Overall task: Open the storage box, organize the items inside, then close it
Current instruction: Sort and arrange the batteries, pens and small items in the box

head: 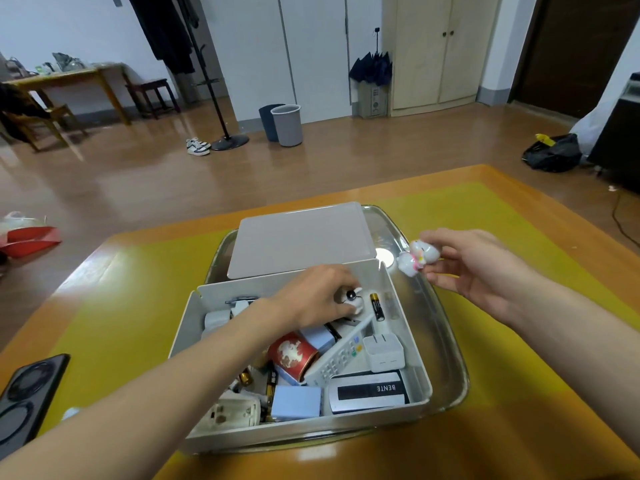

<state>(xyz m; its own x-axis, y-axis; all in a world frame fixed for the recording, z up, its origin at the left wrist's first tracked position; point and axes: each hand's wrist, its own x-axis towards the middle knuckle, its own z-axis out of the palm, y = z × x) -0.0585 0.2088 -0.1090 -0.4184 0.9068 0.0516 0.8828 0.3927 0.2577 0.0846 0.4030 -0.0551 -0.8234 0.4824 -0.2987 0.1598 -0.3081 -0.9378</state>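
The box (405,341) is found open, seated in a metal tray (446,327) at the middle of the desk (519,427), nearer its front edge. Its lid (301,239) is laid flat in the tray just behind the box, against the rear wall. Inside the box a red can (292,355) is seen lying on its side near the centre, a white remote (341,356) lies diagonally beside it, a white charger (383,351) is placed against the right wall, and a battery (376,306) lies in the rear right corner. Two blue blocks and further batteries are noted towards the front.

The left hand (318,297) is reached into the rear of the box, its fingers curled round a small white figure (353,299). The right hand (474,261) is held above the tray's right rim, clear of the box, and a white-and-pink toy (417,256) is pinched in its fingertips.

A black phone (27,393) is recorded at the desk's left edge.
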